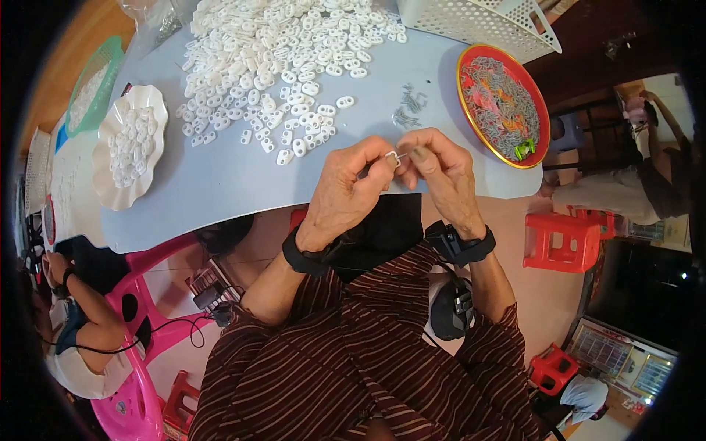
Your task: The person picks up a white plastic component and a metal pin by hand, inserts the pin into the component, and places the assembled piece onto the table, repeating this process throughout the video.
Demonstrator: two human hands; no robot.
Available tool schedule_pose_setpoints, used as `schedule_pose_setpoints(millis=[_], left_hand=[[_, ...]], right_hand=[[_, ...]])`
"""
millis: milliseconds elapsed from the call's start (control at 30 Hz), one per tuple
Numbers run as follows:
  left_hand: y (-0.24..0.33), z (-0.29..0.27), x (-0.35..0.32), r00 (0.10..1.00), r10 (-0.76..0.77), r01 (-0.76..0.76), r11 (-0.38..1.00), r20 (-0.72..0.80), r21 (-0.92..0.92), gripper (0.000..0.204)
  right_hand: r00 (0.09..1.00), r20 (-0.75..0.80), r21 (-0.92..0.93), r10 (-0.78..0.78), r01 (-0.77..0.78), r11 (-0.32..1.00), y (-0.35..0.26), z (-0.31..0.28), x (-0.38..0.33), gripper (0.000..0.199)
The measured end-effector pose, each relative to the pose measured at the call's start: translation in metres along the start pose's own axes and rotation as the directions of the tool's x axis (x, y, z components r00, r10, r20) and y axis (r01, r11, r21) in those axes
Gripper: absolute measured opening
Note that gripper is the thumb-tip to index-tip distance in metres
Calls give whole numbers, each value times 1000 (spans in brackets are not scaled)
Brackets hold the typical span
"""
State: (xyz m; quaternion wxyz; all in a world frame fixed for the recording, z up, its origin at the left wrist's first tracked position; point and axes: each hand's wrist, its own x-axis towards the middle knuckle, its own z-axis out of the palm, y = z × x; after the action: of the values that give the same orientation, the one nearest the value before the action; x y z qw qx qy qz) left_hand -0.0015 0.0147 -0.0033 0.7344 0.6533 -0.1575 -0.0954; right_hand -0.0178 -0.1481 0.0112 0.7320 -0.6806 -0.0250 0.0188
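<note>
My left hand (351,180) is closed in a pinch on a small white plastic piece with holes (392,156), just above the table's near edge. Facing it, my right hand (441,173) pinches a thin, light metal piece (402,155) against the white one; its exact kind is too small to tell. Beyond my hands lies a big heap of white oval two-hole pieces (265,59), with several strewn toward me. A little cluster of thin grey metal pieces (409,103) lies just past my right fingers. Many more like them fill a red, gold-rimmed bowl (545,117) on the right.
On the left stand a cream scalloped dish (110,187) of white pieces and a green basket (114,55). A white perforated basket (489,26) sits at the far right. Another person (88,331) sits at left by a pink chair (140,397). A red stool (562,241) stands right.
</note>
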Motion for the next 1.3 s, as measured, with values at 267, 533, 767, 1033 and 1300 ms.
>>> schedule_pose_setpoints(millis=[267,533,767,1033,1300], left_hand=[[0,0,0,1000,-5,4,999,21,53,12],[3,4,2,998,62,-63,991,8,115,8],[-4,5,0,999,42,-42,996,-6,83,16],[-5,4,-2,995,91,-90,996,-33,23,13],[-4,5,-3,988,120,-113,991,-99,78,9]], right_hand=[[998,46,-119,-44,49,992,5,-3,1,15],[994,-24,-181,-110,104,978,8,1,0,15],[997,-65,-42,-44,41,998,4,1,-1,15],[995,-64,-143,-74,64,988,8,6,-4,15],[988,-78,-148,-135,122,981,7,9,3,12]])
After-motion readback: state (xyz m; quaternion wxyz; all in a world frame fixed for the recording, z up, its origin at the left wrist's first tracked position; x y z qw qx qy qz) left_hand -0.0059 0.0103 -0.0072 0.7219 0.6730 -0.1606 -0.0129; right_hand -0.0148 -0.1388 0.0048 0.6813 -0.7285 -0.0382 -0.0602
